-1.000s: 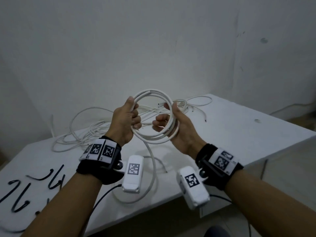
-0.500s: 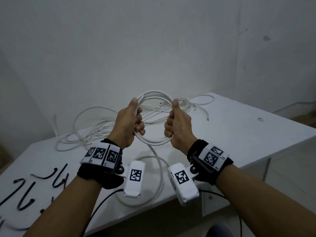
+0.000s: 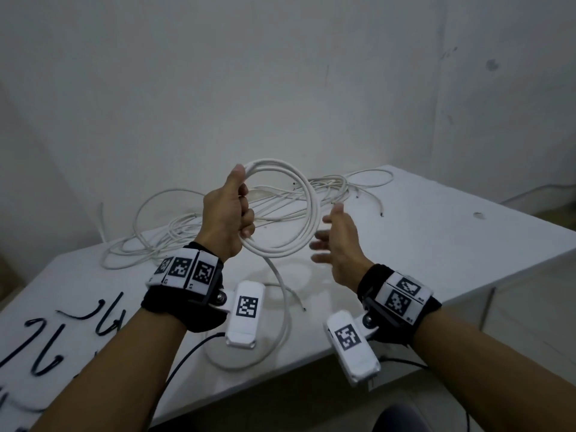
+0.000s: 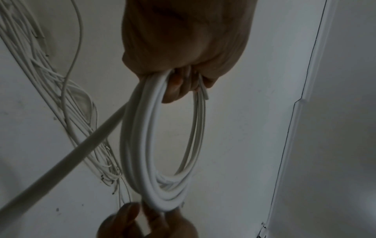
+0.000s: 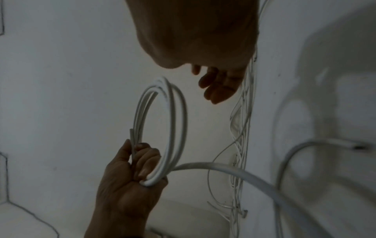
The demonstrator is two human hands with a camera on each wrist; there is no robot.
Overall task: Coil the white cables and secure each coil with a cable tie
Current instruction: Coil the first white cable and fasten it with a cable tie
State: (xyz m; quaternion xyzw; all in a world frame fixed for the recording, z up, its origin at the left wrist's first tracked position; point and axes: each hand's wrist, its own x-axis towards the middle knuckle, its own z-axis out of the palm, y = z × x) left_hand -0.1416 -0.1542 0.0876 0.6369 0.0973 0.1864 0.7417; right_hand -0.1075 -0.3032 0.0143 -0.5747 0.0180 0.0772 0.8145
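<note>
White cable coil point(image 3: 299, 213) hangs from the left hand point(image 3: 227, 213), whose fingers curl round its near side. Just right of it, the right hand point(image 3: 339, 241) is spread, holding nothing.

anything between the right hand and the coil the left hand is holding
Nothing visible. The right hand is open beside the coil, with only air between them. The left hand grips the coil's far side, and the loose tail hangs below.

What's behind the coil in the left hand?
Through the coil the left hand holds, the loose white cables on the table show, then the wall. Strands inside the fist are covered.
</note>
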